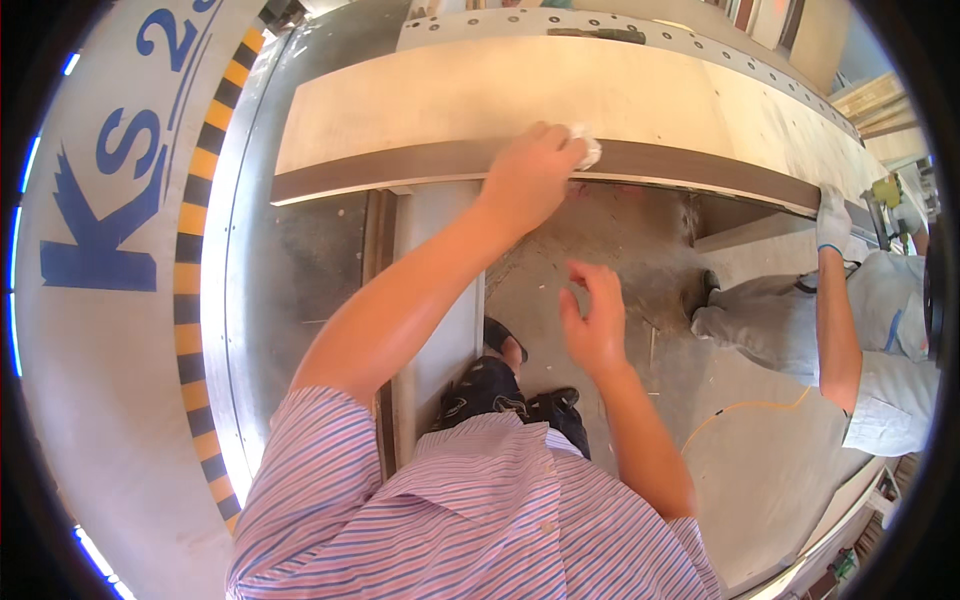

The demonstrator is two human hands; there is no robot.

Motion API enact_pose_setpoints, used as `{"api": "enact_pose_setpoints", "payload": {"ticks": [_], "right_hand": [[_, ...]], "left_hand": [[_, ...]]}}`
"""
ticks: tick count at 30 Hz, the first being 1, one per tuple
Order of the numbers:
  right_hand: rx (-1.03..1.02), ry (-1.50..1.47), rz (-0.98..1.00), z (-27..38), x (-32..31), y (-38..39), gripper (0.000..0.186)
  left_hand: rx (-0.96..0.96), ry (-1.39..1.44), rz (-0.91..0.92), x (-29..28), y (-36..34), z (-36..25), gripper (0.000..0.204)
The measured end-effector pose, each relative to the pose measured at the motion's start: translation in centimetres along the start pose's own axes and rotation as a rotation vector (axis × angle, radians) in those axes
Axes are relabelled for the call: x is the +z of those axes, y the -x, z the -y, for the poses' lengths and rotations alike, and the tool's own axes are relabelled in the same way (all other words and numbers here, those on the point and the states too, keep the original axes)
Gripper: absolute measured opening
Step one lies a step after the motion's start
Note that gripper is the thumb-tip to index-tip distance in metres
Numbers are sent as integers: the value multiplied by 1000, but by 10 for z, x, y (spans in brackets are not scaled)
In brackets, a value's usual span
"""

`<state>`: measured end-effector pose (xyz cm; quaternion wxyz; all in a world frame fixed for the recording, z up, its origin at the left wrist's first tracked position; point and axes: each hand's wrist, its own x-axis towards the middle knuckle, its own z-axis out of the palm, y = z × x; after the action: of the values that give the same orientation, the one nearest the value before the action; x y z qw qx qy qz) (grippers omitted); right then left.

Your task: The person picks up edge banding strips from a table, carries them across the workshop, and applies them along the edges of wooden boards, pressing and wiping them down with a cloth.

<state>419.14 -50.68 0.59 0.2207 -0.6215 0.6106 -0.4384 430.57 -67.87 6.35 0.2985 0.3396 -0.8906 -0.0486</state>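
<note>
My left hand [532, 175] is closed round a crumpled white cloth or wad of paper [585, 148]. It presses this against the dark brown band [660, 160] along the near edge of a long, pale wooden board [430, 95]. The board lies across in front of me. Below its edge, my right hand [598, 318] hangs in the air over the floor. Its thumb and forefinger are apart, the other fingers are loosely bent, and nothing shows in it.
At the right, a co-worker in grey has a gloved hand [833, 218] at the board's edge, beside a green-bodied tool [886, 192]. A dark tool [597, 35] lies behind the board. A yellow hose [745, 406] crosses the floor. A machine with a striped edge [190, 280] stands left.
</note>
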Motion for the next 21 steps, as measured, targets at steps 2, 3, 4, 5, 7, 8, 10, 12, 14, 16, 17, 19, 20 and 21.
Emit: {"api": "enact_pose_setpoints", "payload": {"ticks": [2, 3, 4, 5, 7, 8, 10, 12, 14, 16, 17, 19, 20, 21], "right_hand": [[34, -6, -29, 3, -7, -5, 35], [62, -18, -61, 2, -9, -10, 35], [63, -18, -53, 1, -8, -18, 35], [85, -25, -67, -2, -8, -21, 35], [119, -16, -89, -6, -14, -15, 35], [122, 20, -45, -10, -14, -10, 36], [126, 47, -5, -8, -9, 16, 37], [165, -35, 146, -9, -6, 59, 39], [199, -125, 218, -9, -20, 105, 40], [281, -130, 171, -27, -32, 152, 39], [393, -173, 104, -36, -38, 176, 39], [487, -239, 69, -44, -55, 228, 38], [492, -189, 70, -49, -63, 242, 36], [507, -140, 59, -54, -69, 255, 35]], "left_hand": [[90, -55, 70, 13, -2, 9, 20], [183, -118, 139, 18, -2, 17, 22], [176, -117, 140, 17, -3, 33, 22], [198, -146, 171, 11, 3, 52, 24], [183, -214, 185, -12, 28, 81, 26], [144, -271, 166, -30, 46, 102, 27], [-29, -393, 241, -74, 85, 138, 19], [-124, -413, 129, -133, 139, 198, 21], [-595, -913, 703, -209, 194, 241, 24], [-689, -990, 531, -232, 231, 220, 27], [-611, -859, 324, -226, 232, 189, 33], [-562, -615, 35, -207, 221, 102, 37], [-635, -499, 2, -194, 208, 60, 37], [-616, -393, -43, -176, 205, 27, 34]]}}
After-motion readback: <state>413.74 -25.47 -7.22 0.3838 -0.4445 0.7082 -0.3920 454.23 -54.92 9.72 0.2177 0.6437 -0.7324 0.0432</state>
